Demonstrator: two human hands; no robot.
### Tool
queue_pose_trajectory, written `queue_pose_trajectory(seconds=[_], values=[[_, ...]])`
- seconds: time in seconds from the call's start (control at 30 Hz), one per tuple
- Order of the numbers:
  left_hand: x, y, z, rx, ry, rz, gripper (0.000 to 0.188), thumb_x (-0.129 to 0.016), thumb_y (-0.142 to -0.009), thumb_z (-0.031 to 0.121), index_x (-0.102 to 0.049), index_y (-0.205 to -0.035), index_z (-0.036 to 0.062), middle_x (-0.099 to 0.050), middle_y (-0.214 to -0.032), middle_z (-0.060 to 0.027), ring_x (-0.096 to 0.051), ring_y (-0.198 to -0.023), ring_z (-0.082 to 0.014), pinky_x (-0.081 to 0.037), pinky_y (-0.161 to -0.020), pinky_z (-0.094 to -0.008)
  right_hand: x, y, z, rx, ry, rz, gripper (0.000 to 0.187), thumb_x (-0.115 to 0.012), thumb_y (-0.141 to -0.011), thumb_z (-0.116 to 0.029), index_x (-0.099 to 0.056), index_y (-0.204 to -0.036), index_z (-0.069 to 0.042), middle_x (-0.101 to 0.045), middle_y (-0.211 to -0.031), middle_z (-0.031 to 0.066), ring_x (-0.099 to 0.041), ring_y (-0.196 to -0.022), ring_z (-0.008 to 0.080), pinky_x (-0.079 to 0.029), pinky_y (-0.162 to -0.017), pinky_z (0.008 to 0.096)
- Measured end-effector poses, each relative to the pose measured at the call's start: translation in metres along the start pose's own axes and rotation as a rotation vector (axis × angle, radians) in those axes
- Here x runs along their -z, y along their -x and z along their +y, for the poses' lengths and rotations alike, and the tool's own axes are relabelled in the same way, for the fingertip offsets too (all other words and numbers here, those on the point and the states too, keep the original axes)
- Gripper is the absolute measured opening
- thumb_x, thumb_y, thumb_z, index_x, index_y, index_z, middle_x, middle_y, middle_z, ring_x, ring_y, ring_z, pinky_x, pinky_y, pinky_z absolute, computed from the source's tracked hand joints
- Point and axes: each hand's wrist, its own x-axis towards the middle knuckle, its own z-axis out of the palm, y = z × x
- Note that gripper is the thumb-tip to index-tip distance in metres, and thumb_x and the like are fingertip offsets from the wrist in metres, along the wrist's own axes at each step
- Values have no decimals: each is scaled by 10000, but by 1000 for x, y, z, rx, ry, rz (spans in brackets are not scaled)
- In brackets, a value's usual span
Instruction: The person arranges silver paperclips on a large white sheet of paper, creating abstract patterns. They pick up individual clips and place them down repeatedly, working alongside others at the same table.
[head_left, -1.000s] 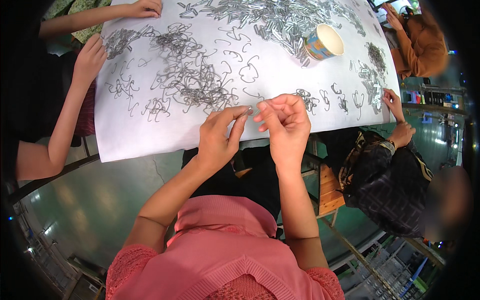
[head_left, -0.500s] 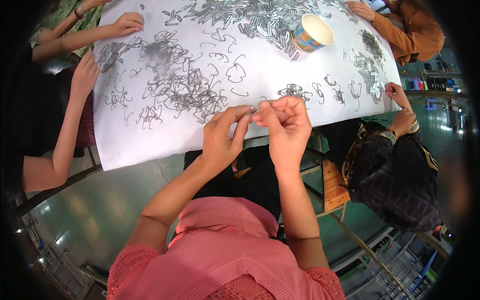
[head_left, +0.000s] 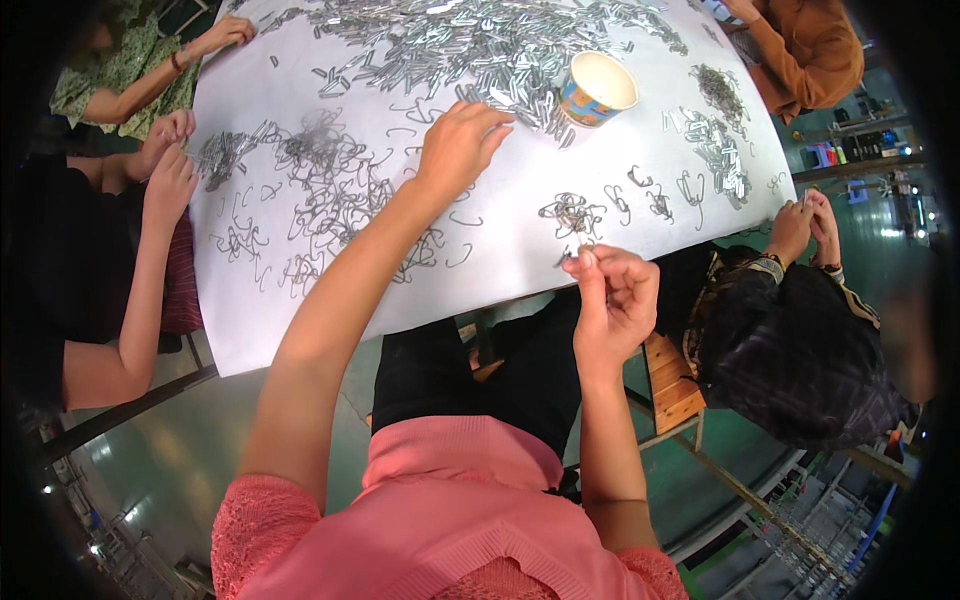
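My left hand is stretched over the table at the near edge of a pile of shiny narrow metal pieces. Its thumb stands apart from the fingers, and nothing shows between them. Close to the table's front edge, my right hand pinches a small metal piece between thumb and forefinger; only its dark end shows. Just beyond that hand lies a small heap of bent wire hooks. A wider tangle of wire hooks spreads under and left of my left forearm.
A patterned paper tub stands beside the metal pile on the white-covered table. Smaller heaps of metal pieces lie to the right. Co-workers' hands rest or work at the left edge and right edge.
My hands, together before at the table edge, have parted. The left has reached forward to the metal pile; the right has moved slightly right and nearer me, still pinching.
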Motion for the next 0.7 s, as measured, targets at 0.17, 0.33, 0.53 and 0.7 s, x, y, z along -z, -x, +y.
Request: queue_pose_trajectory(seconds=[0.17, 0.33, 0.53, 0.7], values=[[-34, -53, 0, 147, -178, -141, 248, -666, -835, 266, -687, -963, 55, -670, -958, -102, -619, -906, -284, -497, -789, -393, 19, 11, -4, 24, 102, 19, 158, -615, -868, 69, -475, -890, -1, -631, -889, 124, -663, -742, 149, -535, -660, 246], [-55, -66, 8, 153, -312, -163, 316, -683, -816, 278, -650, -1039, 56, -640, -1055, -110, -592, -1001, -290, -485, -827, -427, 28, 20, -6, 38, 94, 32, 164, -621, -865, 68, -474, -871, -2, -626, -882, 120, -651, -729, 147, -536, -659, 256], [-62, -53, 19, 73, -296, -186, 266, -692, -794, 271, -648, -962, 69, -628, -972, -84, -583, -999, -275, -448, -834, -458, 37, 29, -7, 42, 103, 76, 154, -629, -854, 75, -496, -851, -4, -629, -885, 123, -643, -716, 147, -534, -654, 253], [-75, -41, 39, 82, -260, -269, 201, -686, -800, 249, -659, -913, 86, -632, -938, -72, -587, -983, -257, -433, -825, -447, 41, 33, -5, 51, 116, 84, 155, -632, -843, 84, -504, -847, -3, -633, -878, 124, -646, -716, 150, -532, -646, 254]])
